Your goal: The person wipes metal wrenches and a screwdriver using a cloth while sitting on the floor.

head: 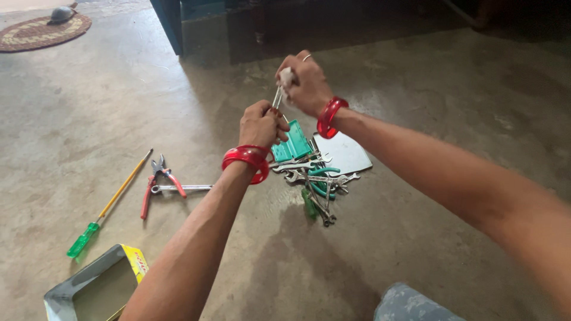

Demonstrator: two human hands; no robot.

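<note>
1. Holding a thin metal tool (277,97) up over the floor (416,89), the left hand (262,123) is closed around the lower end, likely to steady it.
2. Right hand (304,83) is closed on a small white cloth (287,76) pressed against the tool's upper end; grip looks like wiping. Ring on one finger.
3. Tool sits between both fists, tilted slightly, above the pile; exact kind cannot be told, too thin and mostly hidden.
4. Both wrists carry red bangles (247,159).
5. Below the hands: a heap of spanners (315,178) lying crossed on each other, with a green-handled tool in it, a teal holder (292,145) and a grey flat sheet (345,153) under or just beside them. Heap is within easy reach, probably why it sits there.
6. Left of the heap, apart: red-handled pliers (156,181) touching one spanner (181,188), then a long screwdriver (110,205) with green handle, laid out singly.
7. Near bottom left: an open tin box (101,285), yellow rim, looks empty.
8. Far top left: round mat (41,32) with a dark object on it, unclear.
9. A blue-clothed knee (410,303) at the bottom edge.
</note>
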